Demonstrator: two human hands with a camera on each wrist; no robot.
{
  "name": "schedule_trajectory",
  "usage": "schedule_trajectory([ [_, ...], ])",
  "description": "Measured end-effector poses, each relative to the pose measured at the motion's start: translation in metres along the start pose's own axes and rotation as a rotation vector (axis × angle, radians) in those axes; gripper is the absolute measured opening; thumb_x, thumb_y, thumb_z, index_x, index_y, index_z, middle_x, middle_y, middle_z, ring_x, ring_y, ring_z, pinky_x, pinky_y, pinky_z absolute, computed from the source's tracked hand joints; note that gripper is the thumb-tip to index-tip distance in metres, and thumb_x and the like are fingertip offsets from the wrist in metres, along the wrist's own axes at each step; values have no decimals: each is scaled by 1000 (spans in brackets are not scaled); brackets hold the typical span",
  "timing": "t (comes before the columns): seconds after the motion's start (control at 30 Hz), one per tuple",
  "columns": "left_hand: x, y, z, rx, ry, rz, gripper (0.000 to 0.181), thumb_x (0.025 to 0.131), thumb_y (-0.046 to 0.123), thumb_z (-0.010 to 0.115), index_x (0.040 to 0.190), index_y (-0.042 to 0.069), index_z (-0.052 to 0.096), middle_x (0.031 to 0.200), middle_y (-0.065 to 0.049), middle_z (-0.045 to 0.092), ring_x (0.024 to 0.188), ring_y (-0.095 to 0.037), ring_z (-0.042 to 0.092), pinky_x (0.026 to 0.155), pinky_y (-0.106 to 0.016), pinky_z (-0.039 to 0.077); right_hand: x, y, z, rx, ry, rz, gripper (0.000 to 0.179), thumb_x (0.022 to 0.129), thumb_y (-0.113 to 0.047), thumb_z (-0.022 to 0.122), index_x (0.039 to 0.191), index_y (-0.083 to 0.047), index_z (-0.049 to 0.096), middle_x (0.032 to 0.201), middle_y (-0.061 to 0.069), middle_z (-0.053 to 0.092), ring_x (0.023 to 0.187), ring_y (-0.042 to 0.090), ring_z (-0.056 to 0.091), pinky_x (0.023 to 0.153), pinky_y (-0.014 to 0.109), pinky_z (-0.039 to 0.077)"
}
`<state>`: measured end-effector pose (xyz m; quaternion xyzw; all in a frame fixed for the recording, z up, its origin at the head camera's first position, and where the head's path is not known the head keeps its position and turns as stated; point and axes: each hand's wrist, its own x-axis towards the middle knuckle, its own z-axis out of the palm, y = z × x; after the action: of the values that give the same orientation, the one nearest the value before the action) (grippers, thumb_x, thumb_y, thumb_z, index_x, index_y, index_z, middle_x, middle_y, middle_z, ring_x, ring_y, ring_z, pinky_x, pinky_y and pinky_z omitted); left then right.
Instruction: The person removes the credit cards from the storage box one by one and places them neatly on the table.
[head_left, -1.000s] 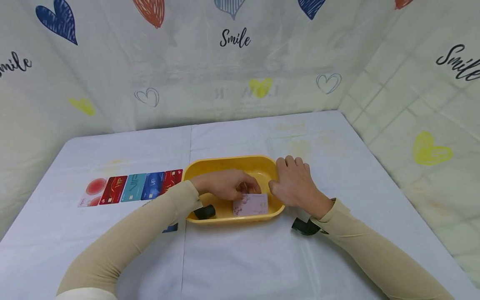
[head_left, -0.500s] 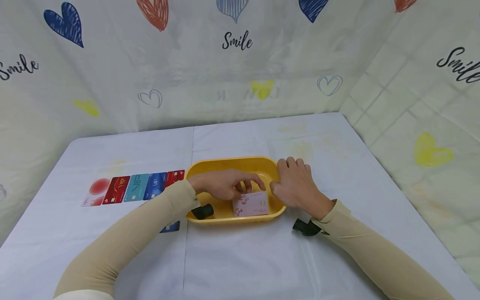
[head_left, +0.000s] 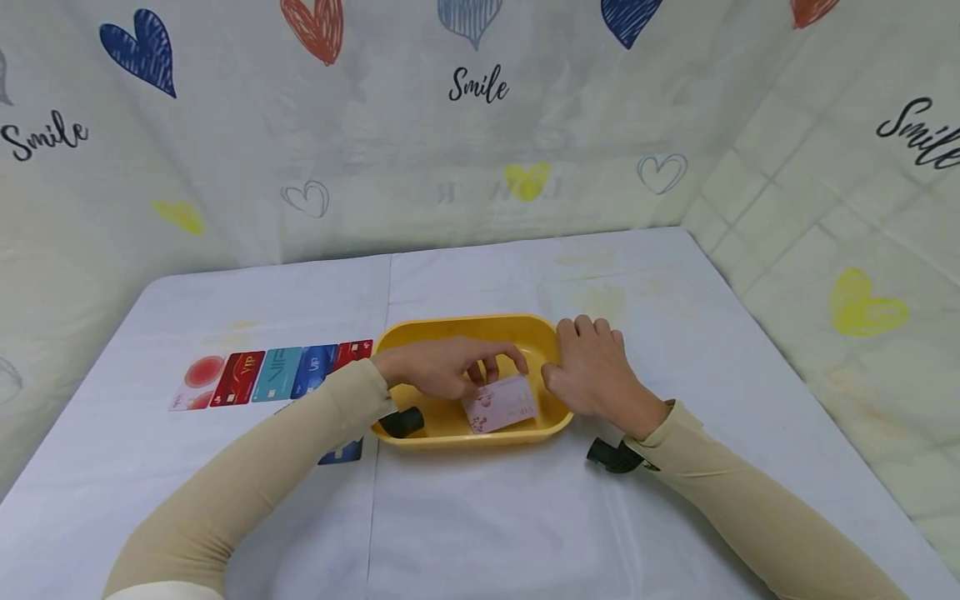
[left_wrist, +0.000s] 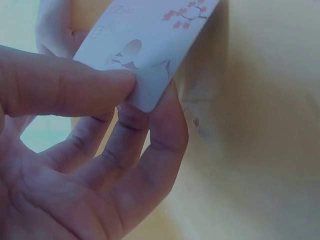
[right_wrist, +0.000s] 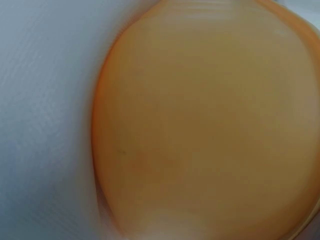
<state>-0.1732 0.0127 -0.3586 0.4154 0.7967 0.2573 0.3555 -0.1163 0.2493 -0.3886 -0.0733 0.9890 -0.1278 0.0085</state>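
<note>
A pale pink VIP card (head_left: 501, 408) with a blossom print is over the floor of the yellow tray (head_left: 457, 443). My left hand (head_left: 438, 367) reaches into the tray and pinches one end of it. Close up in the left wrist view, the thumb lies on the face of the card (left_wrist: 145, 47) and fingers are behind its corner. My right hand (head_left: 596, 379) grips the tray's right rim, the thumb at the inner side. The right wrist view is filled mostly by the yellow tray (right_wrist: 210, 120), with no hand showing there.
Left of the tray runs a row of cards: a white one with red circles (head_left: 198, 379), a red one (head_left: 237, 379), a teal one (head_left: 277, 375), a blue one (head_left: 313, 369) and another red one (head_left: 354, 351). Below, the left sleeve (head_left: 300, 450) partly covers a blue card (head_left: 343, 452).
The pink card has turned, its right end swinging away from the tray's near wall. My left fingers have shifted towards its left end. The right hand stays at the rim.
</note>
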Motion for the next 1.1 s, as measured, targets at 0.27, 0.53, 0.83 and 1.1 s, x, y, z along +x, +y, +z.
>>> schedule_trajectory([
  [0.27, -5, 3, -2, 4, 27, -1, 60, 95, -4, 54, 142, 33, 47, 117, -6, 62, 103, -21, 66, 98, -33, 56, 1, -1, 0, 4, 7, -5, 27, 91, -26, 49, 102, -2, 50, 93, 13, 46, 90, 33, 39, 75, 40, 25],
  [0.53, -15, 10, -6, -12, 59, -34, 56, 98, -1, 58, 140, 34, 45, 117, -5, 62, 106, -19, 67, 96, -31, 56, 0, -1, 0, 4, 4, -9, 24, 91, -27, 48, 98, -4, 50, 92, 13, 46, 87, 33, 39, 74, 40, 24],
  [0.83, -22, 16, -7, -29, 84, -39, 58, 98, 1, 60, 144, 30, 41, 115, -7, 59, 104, -20, 67, 94, -29, 59, -1, -3, 0, 5, 2, -15, 24, 90, -26, 47, 97, -4, 49, 92, 13, 46, 87, 33, 38, 74, 40, 24],
  [1.1, -30, 23, -11, -18, 121, -20, 57, 98, 3, 62, 143, 29, 39, 115, -8, 60, 102, -18, 69, 90, -29, 60, -1, 0, -1, 5, -6, -8, 29, 91, -27, 47, 105, -2, 51, 94, 13, 46, 89, 33, 39, 76, 41, 25],
])
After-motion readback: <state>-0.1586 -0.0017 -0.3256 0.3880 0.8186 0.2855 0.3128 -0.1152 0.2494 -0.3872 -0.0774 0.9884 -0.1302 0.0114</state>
